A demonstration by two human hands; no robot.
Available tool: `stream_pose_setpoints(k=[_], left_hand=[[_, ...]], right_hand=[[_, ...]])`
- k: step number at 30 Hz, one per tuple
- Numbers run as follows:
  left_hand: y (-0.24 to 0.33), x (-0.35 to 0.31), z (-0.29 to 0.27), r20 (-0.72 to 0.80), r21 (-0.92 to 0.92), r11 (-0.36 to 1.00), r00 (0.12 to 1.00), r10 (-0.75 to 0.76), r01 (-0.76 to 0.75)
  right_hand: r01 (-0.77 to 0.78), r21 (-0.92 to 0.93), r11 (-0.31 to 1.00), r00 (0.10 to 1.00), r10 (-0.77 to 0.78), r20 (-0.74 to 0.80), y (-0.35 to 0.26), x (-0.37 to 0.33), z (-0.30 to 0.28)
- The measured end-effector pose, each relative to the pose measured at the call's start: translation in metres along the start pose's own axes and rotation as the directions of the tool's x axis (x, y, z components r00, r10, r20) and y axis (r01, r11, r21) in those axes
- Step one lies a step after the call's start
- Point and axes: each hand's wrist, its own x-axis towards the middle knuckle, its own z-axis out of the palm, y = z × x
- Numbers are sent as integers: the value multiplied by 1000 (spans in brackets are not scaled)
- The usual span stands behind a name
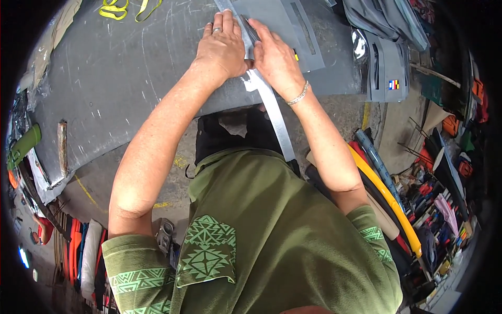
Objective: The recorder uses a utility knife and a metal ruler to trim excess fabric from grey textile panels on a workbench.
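My left hand (222, 47) lies flat on the dark work table, fingers stretched forward and a ring on one. Its inner edge is along a pale silvery strip (272, 112), which hangs over the near table edge toward my shirt. Close beside it, my right hand (274, 57), with a bracelet at the wrist, has its fingers curled round a dark, narrow thing (251, 31) over the strip. What kind of thing this is, I cannot tell. Partly under my right hand lies a grey fabric panel (282, 23) with a dark slot. A torn white bit (253, 81) sits by the strip.
A yellow tape measure (114, 9) lies at the table's far left. Grey fabric pieces, one a panel with a small coloured patch (387, 70), hang over the right side. Rolls of material, including a yellow roll (389, 196), lean at my right. A worn rod (63, 148) lies at the left edge.
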Motion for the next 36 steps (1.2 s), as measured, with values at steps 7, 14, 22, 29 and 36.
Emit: stream_pose_setpoints(k=[7,14,22,29,36], left_hand=[[1,1,2,14,34,999,1000,-5,4],[2,1,1,25,22,1000,1000,-15,14],[6,1,-28,237,108,994,972,-3,-23],[-23,-6,36,-487,-217,913,849,204,-344],[9,9,-13,164,127,991,986,9,-30]], right_hand=[[2,-14,1000,1000,-2,1,1,0,0],[12,-40,999,1000,-11,13,0,2,0],[-14,-91,996,997,21,80,-4,8,-6],[-40,-146,989,985,64,163,-26,25,-26],[-64,-125,990,986,83,148,-24,14,-30]])
